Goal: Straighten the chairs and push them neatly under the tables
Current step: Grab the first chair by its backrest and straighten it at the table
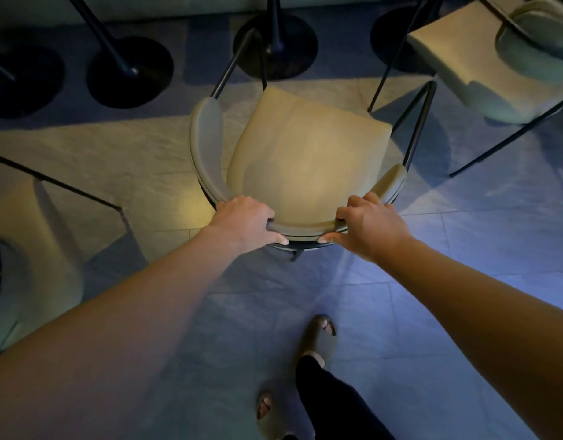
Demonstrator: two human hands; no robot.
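Note:
A chair [305, 154] with a tan padded seat, a curved grey backrest and thin black legs stands directly in front of me on the tiled floor. My left hand [245, 222] grips the backrest's curve on its left part. My right hand [367, 222] grips the same curve on its right part, thumb under the rail. The seat points away from me toward a black round table base [275, 46] with a slim pedestal. The tabletop itself is out of view.
Another round black base [129, 71] stands at the upper left, a third at the far left edge. A second chair [493, 68] sits at the upper right, a third chair [35, 236] at the left. My sandalled feet [318, 338] are below on the tiled floor.

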